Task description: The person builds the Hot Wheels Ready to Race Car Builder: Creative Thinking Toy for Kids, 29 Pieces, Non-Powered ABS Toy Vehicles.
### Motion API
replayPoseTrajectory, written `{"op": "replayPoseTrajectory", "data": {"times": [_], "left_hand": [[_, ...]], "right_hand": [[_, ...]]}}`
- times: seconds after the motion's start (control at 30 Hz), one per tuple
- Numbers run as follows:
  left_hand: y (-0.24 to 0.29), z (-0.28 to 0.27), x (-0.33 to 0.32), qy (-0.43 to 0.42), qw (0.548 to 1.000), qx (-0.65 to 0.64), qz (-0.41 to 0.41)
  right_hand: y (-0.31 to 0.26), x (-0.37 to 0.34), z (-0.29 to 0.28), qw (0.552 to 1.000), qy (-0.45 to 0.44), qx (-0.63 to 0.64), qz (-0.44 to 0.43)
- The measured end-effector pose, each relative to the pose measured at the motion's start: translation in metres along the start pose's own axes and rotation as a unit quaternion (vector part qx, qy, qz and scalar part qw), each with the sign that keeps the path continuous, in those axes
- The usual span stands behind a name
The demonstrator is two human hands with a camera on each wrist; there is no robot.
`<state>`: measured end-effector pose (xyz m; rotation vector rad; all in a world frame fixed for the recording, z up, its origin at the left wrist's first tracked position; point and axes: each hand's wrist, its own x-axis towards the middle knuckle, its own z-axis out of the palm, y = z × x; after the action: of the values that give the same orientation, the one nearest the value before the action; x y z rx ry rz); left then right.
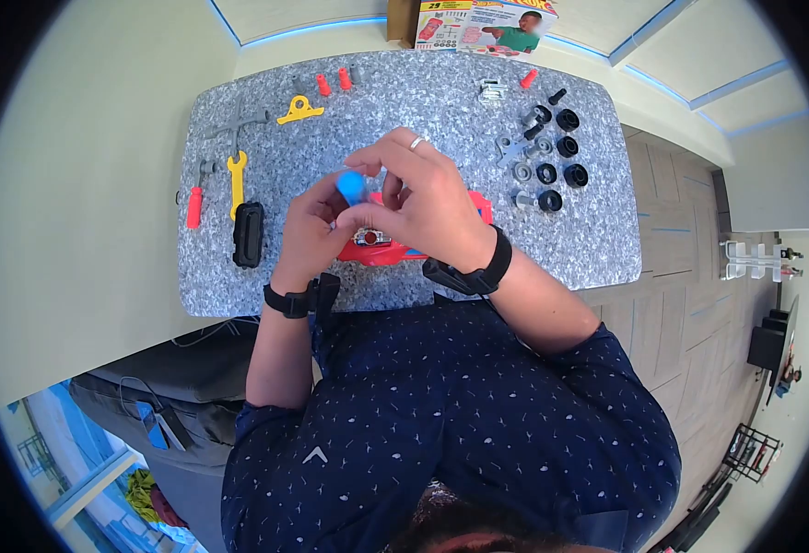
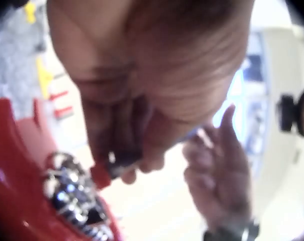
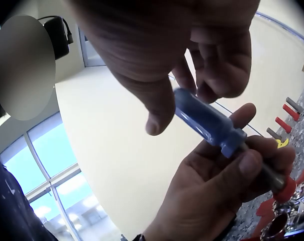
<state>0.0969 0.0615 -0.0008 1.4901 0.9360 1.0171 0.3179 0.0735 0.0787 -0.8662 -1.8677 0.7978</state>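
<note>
A toy screwdriver with a blue handle [image 3: 204,118] and a grey shaft [image 3: 269,173] tilts over a red toy car body [image 1: 381,253]. My left hand [image 3: 207,191] pinches the shaft between thumb and fingers, just below the handle. At the shaft's lower end sits a small red piece [image 3: 287,190], close to the car's chrome engine part [image 2: 74,188]. My right hand [image 1: 432,198] arches over the handle's top end, its thumb and fingers spread apart around it. The two hands hide part of the car body in the head view.
Black wheels [image 1: 576,175] and grey rings lie at the table's right. On the left are a yellow wrench [image 1: 237,180], a black tray-like part [image 1: 249,235] and a red-handled tool [image 1: 194,207]. A yellow part [image 1: 300,111] and a printed box [image 1: 483,28] are farther back.
</note>
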Motion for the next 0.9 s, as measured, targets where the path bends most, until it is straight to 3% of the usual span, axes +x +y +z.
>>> {"op": "replayPoseTrajectory", "data": {"times": [0.13, 0.33, 0.43, 0.53, 0.63, 0.9], "left_hand": [[-0.003, -0.005, -0.002, -0.020, 0.996, 0.074, 0.043], [-0.007, -0.011, -0.002, -0.051, 0.987, 0.154, -0.023], [-0.003, -0.005, 0.001, -0.047, 0.985, 0.159, 0.041], [0.004, -0.003, 0.000, -0.085, 0.979, 0.183, 0.010], [0.011, 0.002, 0.002, -0.071, 0.964, 0.229, -0.118], [-0.002, 0.003, 0.000, -0.065, 0.976, 0.186, -0.093]], "right_hand": [[0.005, 0.003, -0.005, 0.999, -0.044, 0.010, -0.023], [0.010, 0.005, 0.005, 0.992, -0.044, 0.002, -0.116], [0.009, 0.003, 0.003, 0.995, -0.079, 0.014, -0.064], [0.015, 0.004, 0.000, 0.995, -0.072, -0.002, -0.072], [0.015, 0.002, -0.004, 0.997, -0.049, -0.020, -0.049], [0.015, -0.006, 0.015, 0.998, -0.011, -0.066, -0.011]]}}
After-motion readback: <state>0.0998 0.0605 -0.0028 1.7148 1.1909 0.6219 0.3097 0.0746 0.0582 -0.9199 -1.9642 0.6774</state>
